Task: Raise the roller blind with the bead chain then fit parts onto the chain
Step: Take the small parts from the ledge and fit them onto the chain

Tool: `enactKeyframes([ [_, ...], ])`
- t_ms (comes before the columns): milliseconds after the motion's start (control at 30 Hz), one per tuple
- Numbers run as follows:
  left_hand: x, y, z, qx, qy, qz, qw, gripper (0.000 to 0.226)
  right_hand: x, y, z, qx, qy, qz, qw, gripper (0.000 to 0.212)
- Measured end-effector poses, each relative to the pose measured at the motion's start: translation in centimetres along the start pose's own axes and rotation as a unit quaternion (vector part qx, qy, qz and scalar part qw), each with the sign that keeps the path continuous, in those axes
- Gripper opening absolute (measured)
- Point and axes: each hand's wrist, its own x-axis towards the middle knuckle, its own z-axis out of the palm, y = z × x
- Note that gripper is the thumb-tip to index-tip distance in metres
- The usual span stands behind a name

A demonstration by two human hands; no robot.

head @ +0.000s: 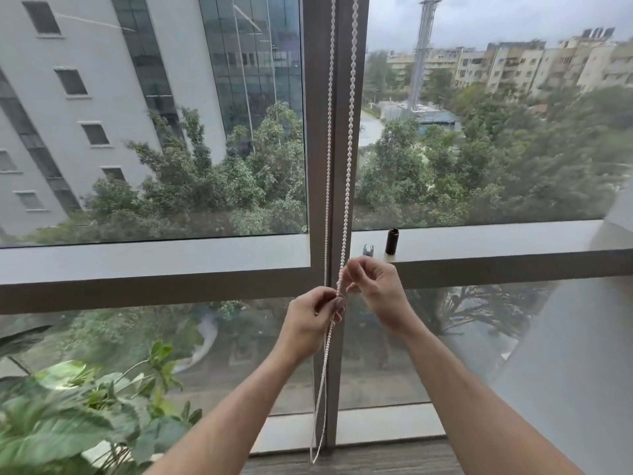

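A white bead chain point(348, 166) hangs in a long loop in front of the window's grey centre post, its bottom near the floor. My left hand point(310, 323) pinches the chain at about sill height. Just above and to the right, my right hand point(375, 289) pinches the same strand with curled fingers. On the window ledge behind my hands stand a small black cylinder point(392, 241) and a small silver part point(368, 249). The roller blind itself is out of view above.
A leafy potted plant point(68, 416) fills the lower left corner. The grey window ledge point(496, 245) runs across at hand height. A pale wall or blind panel point(582, 354) slants along the right side. Grey floor lies below.
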Motion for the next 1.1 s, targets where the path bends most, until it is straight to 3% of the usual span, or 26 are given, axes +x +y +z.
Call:
enactKeyframes([
  [100,-0.2,-0.7,0.8,-0.026,0.018,-0.013,0.999,0.015,0.9,1.3,-2.2,-0.013,0.096,0.038,0.995,0.036],
  [233,-0.8,-1.5,1.8,-0.089,0.037,-0.033,0.995,0.017,3.4,3.8,-5.7,-0.106,0.273,0.105,0.950,0.012],
  [300,-1.2,-1.6,2.3,-0.123,0.036,-0.049,0.990,0.018,4.8,4.4,-7.0,-0.146,0.308,0.133,0.931,0.026],
  [467,-1.8,-1.9,3.4,-0.132,0.047,-0.064,0.988,0.016,7.9,6.0,-8.4,-0.202,0.248,0.170,0.932,0.058],
  [667,-2.3,-2.3,3.0,-0.124,0.068,-0.066,0.988,0.016,10.1,7.3,-8.7,-0.114,0.218,0.218,0.944,0.065],
  [833,-3.1,-2.8,3.5,-0.131,0.072,-0.073,0.986,0.023,10.6,8.2,-8.7,-0.211,0.222,0.201,0.930,0.037],
  [1000,-3.5,-3.0,3.5,-0.127,0.069,-0.075,0.987,0.019,9.8,8.3,-8.9,-0.204,0.238,0.196,0.929,0.022],
  [1100,-3.7,-3.1,3.6,-0.133,0.076,-0.077,0.985,0.016,8.4,8.2,-8.5,-0.184,0.241,0.141,0.943,0.020],
])
